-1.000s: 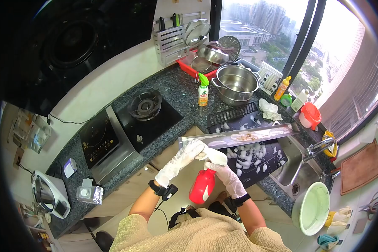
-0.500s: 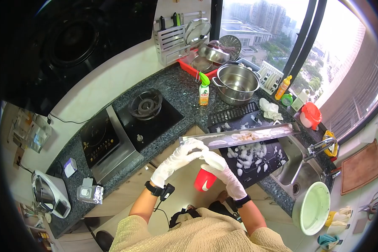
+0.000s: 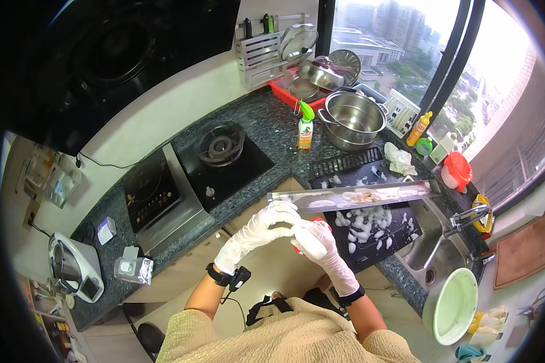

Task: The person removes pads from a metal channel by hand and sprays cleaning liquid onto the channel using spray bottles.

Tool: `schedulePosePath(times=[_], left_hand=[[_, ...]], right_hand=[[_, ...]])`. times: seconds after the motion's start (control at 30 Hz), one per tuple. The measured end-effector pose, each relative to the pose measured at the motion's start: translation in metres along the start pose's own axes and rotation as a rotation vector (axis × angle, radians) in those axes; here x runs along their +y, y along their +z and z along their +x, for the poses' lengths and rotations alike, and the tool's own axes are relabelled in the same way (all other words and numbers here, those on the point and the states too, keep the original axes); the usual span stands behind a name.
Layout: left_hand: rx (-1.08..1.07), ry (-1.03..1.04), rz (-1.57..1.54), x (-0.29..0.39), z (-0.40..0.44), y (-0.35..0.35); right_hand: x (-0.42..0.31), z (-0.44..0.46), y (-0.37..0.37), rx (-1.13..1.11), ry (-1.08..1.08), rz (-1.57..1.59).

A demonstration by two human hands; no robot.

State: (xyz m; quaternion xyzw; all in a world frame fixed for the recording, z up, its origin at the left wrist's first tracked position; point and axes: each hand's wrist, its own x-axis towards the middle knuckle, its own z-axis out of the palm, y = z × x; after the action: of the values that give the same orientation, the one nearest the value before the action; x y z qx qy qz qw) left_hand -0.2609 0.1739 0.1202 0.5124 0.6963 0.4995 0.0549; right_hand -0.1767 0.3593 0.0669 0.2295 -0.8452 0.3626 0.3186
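Note:
My right hand (image 3: 328,247), in a white glove, is wrapped round a red-and-white container (image 3: 310,243). Its white oval end faces up towards me, and red shows at its edges between the fingers. My left hand (image 3: 264,228), gloved too, is curled, with its thumb and fingertips meeting at the container's left side; the exact contact is partly hidden. Just beyond both hands lies a long metal tray (image 3: 327,199), streaked with white foam and brownish residue. Under and beside it, a black panel (image 3: 364,251) carries clumps of white foam.
A sink (image 3: 421,245) with a tap (image 3: 469,212) is on the right, with a pale green basin (image 3: 455,305) nearer me. Beyond the tray stand a spray bottle (image 3: 306,127), a steel pot (image 3: 352,121) and a crumpled white cloth (image 3: 399,158). A gas burner (image 3: 219,145) lies left.
The red-and-white container has tipped up in my right hand: its red body, hanging below before, is now mostly hidden behind the white end. My view has shifted slightly left.

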Motion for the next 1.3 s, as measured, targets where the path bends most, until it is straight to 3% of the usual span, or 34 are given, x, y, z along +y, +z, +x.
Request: schedulePosePath(times=[0.17, 0.3, 0.5, 0.7, 0.87, 0.97, 1.07, 1.17, 1.3], left_hand=[[0.007, -0.004, 0.018, 0.014, -0.001, -0.002], [0.012, 0.046, 0.147, 0.020, -0.002, -0.006], [0.037, 0.100, 0.343, 0.031, -0.007, -0.006], [0.029, 0.175, 0.453, 0.037, -0.006, -0.002], [0.090, 0.232, 0.573, 0.027, -0.005, 0.005], [0.284, -0.083, 0.204, 0.028, -0.008, 0.014], [0.167, -0.391, -0.292, 0.014, -0.020, 0.006], [0.041, -0.455, -0.505, 0.020, -0.024, -0.001], [-0.028, -0.538, -0.475, 0.031, -0.019, -0.005]], right_hand=[[-0.007, 0.002, -0.002, -0.002, -0.030, -0.098], [-0.002, -0.004, 0.001, -0.058, 0.034, -0.168], [-0.015, 0.005, -0.012, -0.045, -0.033, -0.214], [-0.011, -0.004, -0.002, -0.061, -0.039, 0.100], [-0.004, -0.007, 0.006, 0.018, -0.031, 0.003], [-0.001, -0.001, 0.009, 0.066, -0.119, -0.123], [0.001, -0.004, 0.008, 0.004, -0.082, -0.124], [-0.002, -0.002, 0.002, -0.039, -0.049, -0.111], [-0.011, 0.001, -0.005, -0.039, -0.066, -0.156]])
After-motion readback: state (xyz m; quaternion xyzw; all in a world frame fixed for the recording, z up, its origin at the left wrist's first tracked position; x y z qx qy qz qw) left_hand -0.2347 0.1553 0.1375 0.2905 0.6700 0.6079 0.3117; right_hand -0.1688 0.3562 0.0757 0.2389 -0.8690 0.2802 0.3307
